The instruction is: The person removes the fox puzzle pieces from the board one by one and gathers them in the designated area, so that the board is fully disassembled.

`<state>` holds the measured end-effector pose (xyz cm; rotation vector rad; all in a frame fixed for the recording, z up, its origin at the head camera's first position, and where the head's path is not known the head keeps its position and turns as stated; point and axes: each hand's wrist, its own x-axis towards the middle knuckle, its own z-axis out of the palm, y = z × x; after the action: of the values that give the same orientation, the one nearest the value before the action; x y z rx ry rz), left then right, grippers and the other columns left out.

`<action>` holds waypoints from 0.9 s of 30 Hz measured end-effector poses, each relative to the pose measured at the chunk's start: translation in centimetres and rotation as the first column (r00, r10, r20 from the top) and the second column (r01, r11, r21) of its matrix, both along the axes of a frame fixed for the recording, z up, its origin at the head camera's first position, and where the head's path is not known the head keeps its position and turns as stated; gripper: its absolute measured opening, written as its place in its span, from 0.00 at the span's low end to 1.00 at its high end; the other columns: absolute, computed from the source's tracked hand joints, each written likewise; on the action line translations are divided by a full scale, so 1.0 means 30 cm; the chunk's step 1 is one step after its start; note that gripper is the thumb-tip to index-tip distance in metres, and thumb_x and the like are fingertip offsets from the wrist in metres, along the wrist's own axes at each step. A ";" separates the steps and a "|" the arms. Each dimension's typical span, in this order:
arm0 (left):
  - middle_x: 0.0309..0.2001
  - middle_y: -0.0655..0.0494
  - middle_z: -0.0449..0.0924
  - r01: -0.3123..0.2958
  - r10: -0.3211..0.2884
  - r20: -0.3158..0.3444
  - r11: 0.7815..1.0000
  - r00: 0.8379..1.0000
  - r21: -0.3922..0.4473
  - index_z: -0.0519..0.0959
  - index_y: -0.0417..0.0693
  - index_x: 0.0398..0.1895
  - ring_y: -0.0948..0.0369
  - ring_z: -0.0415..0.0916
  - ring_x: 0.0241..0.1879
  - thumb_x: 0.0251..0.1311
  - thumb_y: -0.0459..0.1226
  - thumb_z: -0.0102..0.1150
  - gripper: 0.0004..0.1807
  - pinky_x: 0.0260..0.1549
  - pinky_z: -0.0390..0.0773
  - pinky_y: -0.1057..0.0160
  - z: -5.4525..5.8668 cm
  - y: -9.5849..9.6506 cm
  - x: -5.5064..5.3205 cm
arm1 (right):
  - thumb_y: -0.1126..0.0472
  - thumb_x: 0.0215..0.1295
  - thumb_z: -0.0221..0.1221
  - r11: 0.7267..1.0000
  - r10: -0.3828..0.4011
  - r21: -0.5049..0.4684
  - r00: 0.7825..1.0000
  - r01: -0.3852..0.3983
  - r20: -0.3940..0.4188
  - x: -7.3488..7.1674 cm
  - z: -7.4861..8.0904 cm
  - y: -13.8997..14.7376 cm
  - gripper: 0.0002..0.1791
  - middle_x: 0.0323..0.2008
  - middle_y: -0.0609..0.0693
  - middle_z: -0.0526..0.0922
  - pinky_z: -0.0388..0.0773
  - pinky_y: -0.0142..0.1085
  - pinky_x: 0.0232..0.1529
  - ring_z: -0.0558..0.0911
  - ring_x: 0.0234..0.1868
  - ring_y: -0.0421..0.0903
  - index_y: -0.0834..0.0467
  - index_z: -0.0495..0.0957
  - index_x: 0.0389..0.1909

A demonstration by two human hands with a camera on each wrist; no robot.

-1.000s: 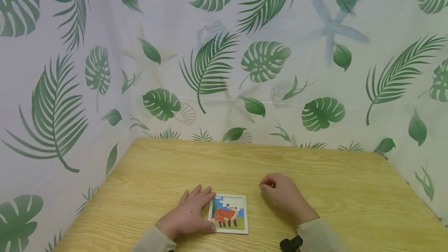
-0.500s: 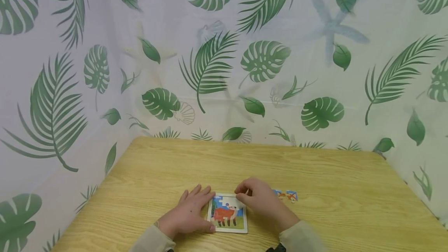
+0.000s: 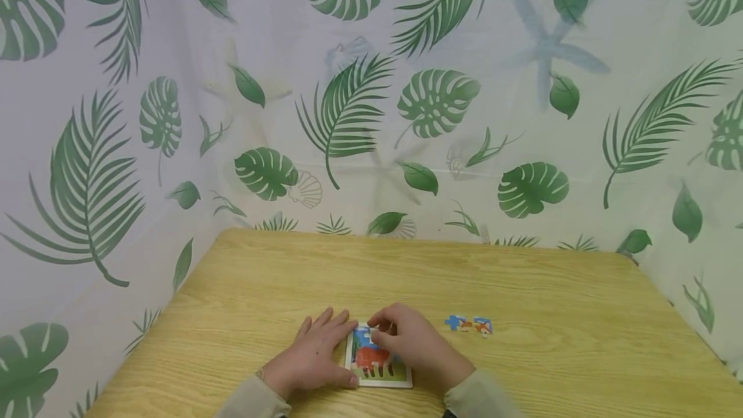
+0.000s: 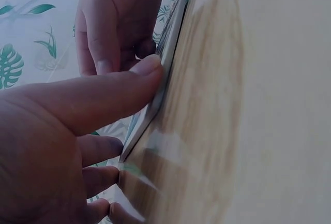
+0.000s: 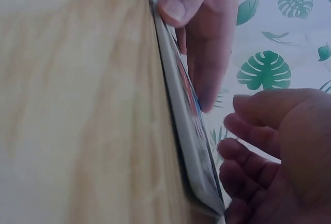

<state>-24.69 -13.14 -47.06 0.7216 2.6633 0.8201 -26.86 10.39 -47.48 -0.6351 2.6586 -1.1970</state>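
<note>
A small square picture puzzle (image 3: 366, 357) in a white frame lies on the table. It shows a red-orange animal on grass under a blue sky. My left hand (image 3: 316, 357) rests beside its left side, fingers spread, with the thumb (image 4: 147, 66) touching the frame edge. Over the puzzle's upper right part hovers my right hand (image 3: 412, 340), thumb and forefinger bent close together; whether a piece is between them is not visible. In the right wrist view, the curled right fingers (image 5: 243, 157) sit beside the frame edge. The hand hides the puzzle's upper right area.
Loose puzzle pieces (image 3: 467, 324), blue with orange, lie to the right of the right hand. The wooden table (image 3: 278, 269) reaches back to a white curtain (image 3: 360, 115) printed with green leaves.
My right hand has moved left from over the loose pieces to above the puzzle, uncovering those pieces. The left hand and the puzzle have stayed nearly in place.
</note>
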 end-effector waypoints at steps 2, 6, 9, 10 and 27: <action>0.78 0.45 0.55 0.002 -0.002 0.005 1.000 1.000 0.004 0.65 0.48 0.76 0.41 0.41 0.78 0.49 0.60 0.74 0.53 0.70 0.35 0.31 -0.001 0.001 0.000 | 0.56 0.68 0.64 1.000 -0.006 0.018 1.000 0.006 0.012 0.002 -0.008 -0.007 0.10 0.36 0.44 0.76 0.74 0.40 0.39 0.75 0.36 0.43 0.52 0.85 0.47; 0.78 0.45 0.54 0.008 -0.008 0.010 1.000 1.000 0.004 0.65 0.47 0.76 0.41 0.40 0.78 0.50 0.60 0.73 0.53 0.70 0.35 0.31 -0.002 0.003 0.000 | 0.55 0.65 0.65 0.997 -0.015 0.079 1.000 0.016 -0.016 0.005 -0.015 -0.015 0.11 0.36 0.43 0.75 0.74 0.42 0.42 0.74 0.37 0.43 0.51 0.85 0.47; 0.78 0.45 0.54 0.011 -0.011 0.013 1.000 1.000 0.004 0.64 0.47 0.77 0.41 0.40 0.78 0.50 0.59 0.73 0.53 0.69 0.35 0.31 -0.002 0.003 0.000 | 0.53 0.65 0.65 0.990 -0.005 0.138 0.998 0.014 -0.065 0.004 -0.021 -0.022 0.13 0.37 0.42 0.74 0.74 0.43 0.44 0.73 0.38 0.42 0.50 0.85 0.49; 0.78 0.45 0.54 0.011 -0.012 0.015 1.000 1.000 0.006 0.64 0.46 0.77 0.41 0.40 0.78 0.50 0.59 0.73 0.53 0.69 0.35 0.30 -0.001 0.002 0.000 | 0.53 0.65 0.65 0.988 -0.001 0.155 0.997 0.013 -0.081 0.004 -0.021 -0.025 0.14 0.37 0.41 0.74 0.75 0.43 0.45 0.73 0.38 0.41 0.50 0.85 0.49; 0.78 0.44 0.53 0.027 -0.027 0.012 0.999 1.000 0.027 0.63 0.45 0.77 0.41 0.39 0.78 0.53 0.58 0.72 0.52 0.69 0.33 0.30 0.002 -0.003 0.006 | 0.50 0.62 0.69 0.948 -0.082 0.294 0.986 0.122 -0.146 -0.004 -0.021 -0.102 0.10 0.29 0.40 0.73 0.72 0.38 0.32 0.72 0.29 0.40 0.50 0.83 0.38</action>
<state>-24.52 -13.24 -47.00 0.7544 2.6308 0.8522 -26.99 7.32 -48.10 -0.5466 2.9331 -0.7653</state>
